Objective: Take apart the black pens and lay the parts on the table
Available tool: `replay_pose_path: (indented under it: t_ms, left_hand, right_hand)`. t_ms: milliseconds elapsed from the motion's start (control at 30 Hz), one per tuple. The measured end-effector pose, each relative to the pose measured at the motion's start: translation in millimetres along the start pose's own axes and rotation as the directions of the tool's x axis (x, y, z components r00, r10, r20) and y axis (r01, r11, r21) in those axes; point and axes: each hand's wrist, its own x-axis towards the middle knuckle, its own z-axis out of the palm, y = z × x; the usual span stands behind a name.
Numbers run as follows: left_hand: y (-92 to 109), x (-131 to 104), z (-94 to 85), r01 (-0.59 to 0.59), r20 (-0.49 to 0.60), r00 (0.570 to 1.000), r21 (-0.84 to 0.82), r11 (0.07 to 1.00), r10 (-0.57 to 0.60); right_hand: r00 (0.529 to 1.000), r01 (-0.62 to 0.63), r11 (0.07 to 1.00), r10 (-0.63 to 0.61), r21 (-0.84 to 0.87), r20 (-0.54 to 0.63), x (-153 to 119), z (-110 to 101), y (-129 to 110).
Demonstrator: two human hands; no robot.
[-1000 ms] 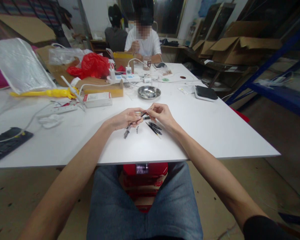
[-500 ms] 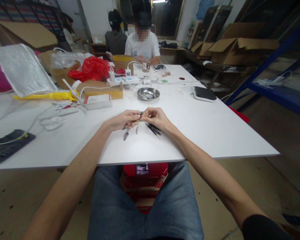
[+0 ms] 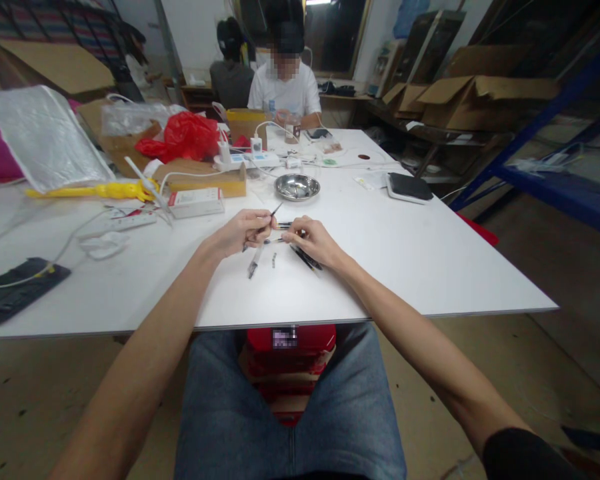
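My left hand (image 3: 247, 230) is closed around a thin dark pen part (image 3: 277, 209), its pointed end sticking up toward the bowl. Beside it, my right hand (image 3: 314, 239) is closed low over the table, thumb and finger pinching the end of a slim pen refill (image 3: 275, 240). More thin refills (image 3: 284, 225) lie just beyond the fingertips. A clear pen barrel (image 3: 253, 265) with a dark end rests below my left hand. To its right are several tiny springs or small parts (image 3: 274, 260). Black pen parts (image 3: 306, 259) lie partly under my right hand.
A shiny metal bowl (image 3: 297, 187) stands beyond my hands. At left are a white box (image 3: 196, 203), a yellow tool (image 3: 100, 191), cables and a black power strip (image 3: 20, 287). A black-topped device (image 3: 409, 187) lies right. Another person (image 3: 285, 87) sits across the table.
My hands have moved apart from being close together. My left hand has shifted slightly left and up, and the dark part's point now shows. Refills on the table have become visible between them.
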Motion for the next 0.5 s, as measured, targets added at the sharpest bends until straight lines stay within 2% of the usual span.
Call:
replay_pose_path:
  t_ms: [100, 200, 500]
  left_hand:
    - [0.7, 0.5, -1.4, -0.095, -0.104, 0.99, -0.048, 0.994, 0.09]
    - [-0.7, 2.1, -1.7, -0.128, -0.166, 0.979, -0.07, 0.989, 0.115]
    - [-4.1, 3.9, -0.9, -0.104, -0.122, 0.988, -0.056, 0.993, 0.097]
  right_hand:
    - [0.986, 0.116, 0.992, -0.109, -0.058, 0.124, 0.2, 2.9, 0.7]
    - [0.965, 0.188, 0.979, -0.17, -0.077, 0.201, 0.0, 8.7, 1.5]
    - [0.946, 0.224, 0.963, -0.177, -0.151, 0.273, -1.0, 11.8, -3.9]
